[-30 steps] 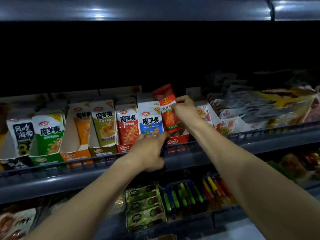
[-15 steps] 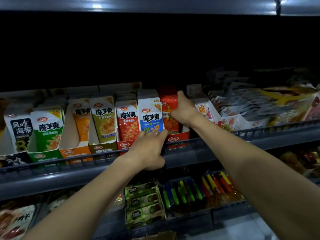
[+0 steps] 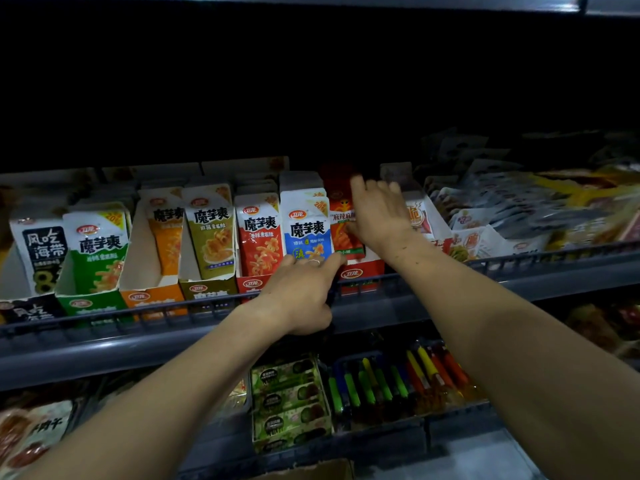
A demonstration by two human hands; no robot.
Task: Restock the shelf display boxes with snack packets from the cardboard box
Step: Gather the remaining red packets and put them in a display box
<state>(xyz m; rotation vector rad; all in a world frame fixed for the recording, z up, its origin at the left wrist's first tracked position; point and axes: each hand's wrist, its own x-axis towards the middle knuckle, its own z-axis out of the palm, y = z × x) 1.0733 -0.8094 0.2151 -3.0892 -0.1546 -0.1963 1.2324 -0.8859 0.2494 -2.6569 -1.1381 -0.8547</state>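
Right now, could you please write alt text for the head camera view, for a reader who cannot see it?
A person's right hand, fingers spread, rests against an orange-red snack packet standing in a red display box on a dim shop shelf, while the left hand touches the shelf rail below a blue packet.

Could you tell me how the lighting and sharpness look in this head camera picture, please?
Head view: dim overall, and the shelf recess above the display boxes is almost black. A glare streak lies along the upper shelf edge. The packets at far right are smeared by blur. The right hand looks slightly soft, and the shelf rail bows from wide-angle distortion.
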